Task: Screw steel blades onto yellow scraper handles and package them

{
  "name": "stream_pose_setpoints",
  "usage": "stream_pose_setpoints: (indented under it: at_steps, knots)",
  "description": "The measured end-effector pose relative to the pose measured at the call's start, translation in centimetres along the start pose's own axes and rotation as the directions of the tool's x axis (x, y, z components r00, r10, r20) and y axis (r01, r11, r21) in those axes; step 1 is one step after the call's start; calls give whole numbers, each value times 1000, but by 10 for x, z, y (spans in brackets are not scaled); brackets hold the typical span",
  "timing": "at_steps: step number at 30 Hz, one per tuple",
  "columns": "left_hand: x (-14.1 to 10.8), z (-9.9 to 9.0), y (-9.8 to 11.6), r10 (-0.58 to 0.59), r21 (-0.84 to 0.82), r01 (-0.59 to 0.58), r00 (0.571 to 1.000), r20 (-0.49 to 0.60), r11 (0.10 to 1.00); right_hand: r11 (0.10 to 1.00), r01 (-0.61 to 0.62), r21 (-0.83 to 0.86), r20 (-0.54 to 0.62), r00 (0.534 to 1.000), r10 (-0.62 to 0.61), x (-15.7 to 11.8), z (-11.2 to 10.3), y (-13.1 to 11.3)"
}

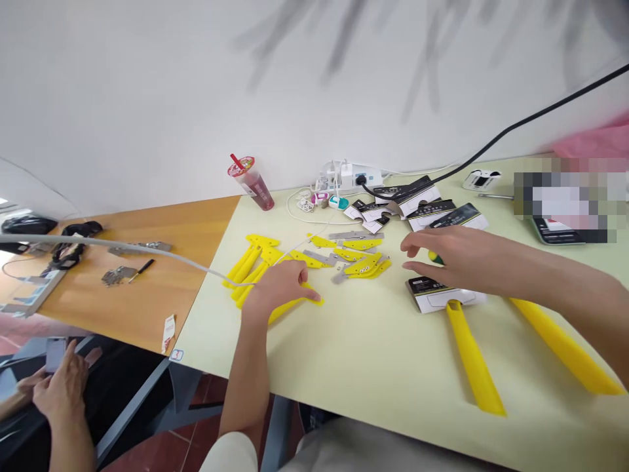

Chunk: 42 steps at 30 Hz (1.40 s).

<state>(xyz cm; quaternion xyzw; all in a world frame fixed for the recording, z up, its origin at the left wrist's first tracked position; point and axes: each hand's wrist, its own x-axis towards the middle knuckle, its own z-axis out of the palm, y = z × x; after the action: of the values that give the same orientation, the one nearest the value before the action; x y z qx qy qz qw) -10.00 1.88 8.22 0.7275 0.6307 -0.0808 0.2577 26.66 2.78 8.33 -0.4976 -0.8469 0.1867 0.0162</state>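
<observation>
Pale tabletop [354,373] lies below. The left hand [279,288], grip unclear, seemingly selects a yellow handle [288,309] beneath it; lifting needs pinching. The right hand [455,254] loosely holds a green-yellow tool [435,257].

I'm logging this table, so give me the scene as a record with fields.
Left hand: at the yellow handles; grip unclear
Right hand: partly hidden green-and-yellow object at palm
Under right hand: card sleeve, yellow handle at its edge
Between hands: yellow and grey parts
Near wall: drink cup, power strip
Left edge: another person's hands, phone
</observation>
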Motion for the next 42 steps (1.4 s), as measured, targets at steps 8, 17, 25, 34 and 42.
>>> stream_pose_setpoints:
  at_steps: [8,17,25,34,42]
  knots:
    - [-21,6,18,-8,122,2,999,50,993,998,50,-41,-4,999,-50,12,2,-37]
    - [-27,5,-2,-48,127,45,999,20,991,998,58,21,80,995,-60,8,7,-25]
    - [-4,8,0,153,62,-159,984,92,985,998,54,39,93,994,-57,4,1,-23]
    - [5,5,10,277,-233,-240,950,142,942,989,124,80,82,988,-131,-11,-12,-41]
    - [-18,-17,66,320,-742,-520,852,-414,424,884,101,456,71,986,-149,-23,-11,-57]
